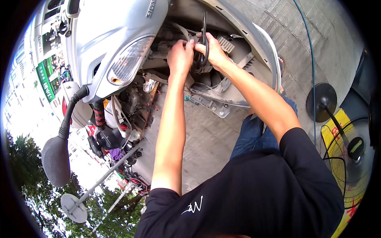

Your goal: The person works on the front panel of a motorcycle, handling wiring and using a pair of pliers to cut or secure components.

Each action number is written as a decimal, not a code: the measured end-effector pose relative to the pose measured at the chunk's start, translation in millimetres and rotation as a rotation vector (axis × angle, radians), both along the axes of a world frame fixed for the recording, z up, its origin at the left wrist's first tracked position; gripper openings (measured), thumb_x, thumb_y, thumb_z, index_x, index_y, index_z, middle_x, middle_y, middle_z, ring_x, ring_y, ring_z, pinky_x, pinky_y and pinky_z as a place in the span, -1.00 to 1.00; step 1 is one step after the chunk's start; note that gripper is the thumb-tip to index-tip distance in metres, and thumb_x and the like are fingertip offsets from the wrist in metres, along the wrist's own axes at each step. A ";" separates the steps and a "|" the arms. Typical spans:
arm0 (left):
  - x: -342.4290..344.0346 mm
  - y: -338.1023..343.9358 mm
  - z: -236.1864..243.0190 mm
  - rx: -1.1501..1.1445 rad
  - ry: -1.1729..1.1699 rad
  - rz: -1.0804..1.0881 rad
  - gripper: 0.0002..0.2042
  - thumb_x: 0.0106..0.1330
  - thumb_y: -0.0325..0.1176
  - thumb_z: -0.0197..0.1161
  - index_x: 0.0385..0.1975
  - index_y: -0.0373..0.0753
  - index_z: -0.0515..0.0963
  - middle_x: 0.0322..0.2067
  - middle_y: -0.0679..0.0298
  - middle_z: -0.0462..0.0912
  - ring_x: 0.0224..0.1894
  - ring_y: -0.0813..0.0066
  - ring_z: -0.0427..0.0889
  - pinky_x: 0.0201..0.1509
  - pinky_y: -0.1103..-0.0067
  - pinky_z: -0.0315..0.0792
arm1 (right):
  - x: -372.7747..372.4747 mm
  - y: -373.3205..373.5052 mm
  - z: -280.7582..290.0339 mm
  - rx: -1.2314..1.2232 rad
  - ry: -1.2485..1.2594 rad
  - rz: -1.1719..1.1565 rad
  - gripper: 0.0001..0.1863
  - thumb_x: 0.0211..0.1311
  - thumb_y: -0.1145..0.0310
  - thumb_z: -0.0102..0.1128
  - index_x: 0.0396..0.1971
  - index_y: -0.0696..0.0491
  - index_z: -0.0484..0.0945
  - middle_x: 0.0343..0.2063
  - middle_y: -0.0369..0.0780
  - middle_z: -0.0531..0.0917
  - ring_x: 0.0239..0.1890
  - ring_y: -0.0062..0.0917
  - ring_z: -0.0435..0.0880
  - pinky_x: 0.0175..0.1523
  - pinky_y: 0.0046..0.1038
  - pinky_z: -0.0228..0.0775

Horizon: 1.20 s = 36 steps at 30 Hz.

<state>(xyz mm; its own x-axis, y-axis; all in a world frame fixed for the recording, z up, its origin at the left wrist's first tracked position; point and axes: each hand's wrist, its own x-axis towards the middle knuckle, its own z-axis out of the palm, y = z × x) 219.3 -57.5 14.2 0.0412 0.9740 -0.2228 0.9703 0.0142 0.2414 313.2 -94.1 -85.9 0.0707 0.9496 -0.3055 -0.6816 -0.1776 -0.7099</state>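
Note:
A silver scooter body (89,35) with a clear front light (129,61) fills the upper view, its inner panel opened to show wiring and dusty parts (170,29). My left hand (180,57) reaches into it, fingers pinched at small parts that are too hidden to name. Just beside it, my right hand (214,51) has its fingers closed around a long black item (204,22), looped at its lower part; I cannot tell whether it is a cable or a tool. A pale curved panel edge (268,47) runs to the right of my hands.
A mirror (55,160) juts out at left, with other parked vehicles (119,131) and trees (24,166) beyond. On the right are a blue hose (311,47), a round black stand base (321,101), a caged fan (353,180) and a yellow sign (331,133) on grey paving (285,20).

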 end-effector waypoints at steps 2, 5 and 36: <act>-8.6 25.1 -4.9 -0.076 0.064 -0.040 -0.56 0.24 0.03 0.25 -0.39 -0.34 0.62 -0.55 0.09 0.68 -0.46 0.24 0.72 -0.37 0.40 0.55 | -7.8 -0.1 4.2 0.065 -0.071 -0.052 -0.53 0.04 0.45 0.36 -0.03 0.19 0.40 -0.34 -0.29 0.56 -0.30 -0.65 0.55 -0.14 -0.58 0.42; -2.2 37.1 -3.0 -0.168 0.111 -0.062 -0.55 0.24 0.02 0.27 -0.41 -0.37 0.62 -0.56 0.13 0.68 -0.54 0.36 0.72 -0.56 0.49 0.57 | -6.0 -3.8 8.4 0.095 0.001 -0.083 -0.52 0.05 0.40 0.39 -0.05 0.18 0.41 -0.33 -0.29 0.55 -0.27 -0.64 0.54 -0.11 -0.56 0.42; -7.3 44.5 11.2 -0.512 -0.325 0.065 -0.69 0.30 -0.08 0.25 -0.33 -0.26 0.59 -0.49 0.32 0.66 -0.54 0.50 0.71 -0.62 0.67 0.34 | -10.3 -13.9 -6.6 0.062 0.402 -0.097 -0.64 0.17 0.36 0.33 -0.10 0.08 0.39 -0.40 -0.31 0.57 -0.41 -0.63 0.57 -0.34 -0.54 0.49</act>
<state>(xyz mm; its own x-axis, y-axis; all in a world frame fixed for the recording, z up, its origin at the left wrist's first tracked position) 212.0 -13.0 25.5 0.1293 0.7495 -0.6492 0.8413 0.2636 0.4719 303.0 -108.0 -92.5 0.0480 0.9617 -0.2697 -0.9180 -0.0640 -0.3915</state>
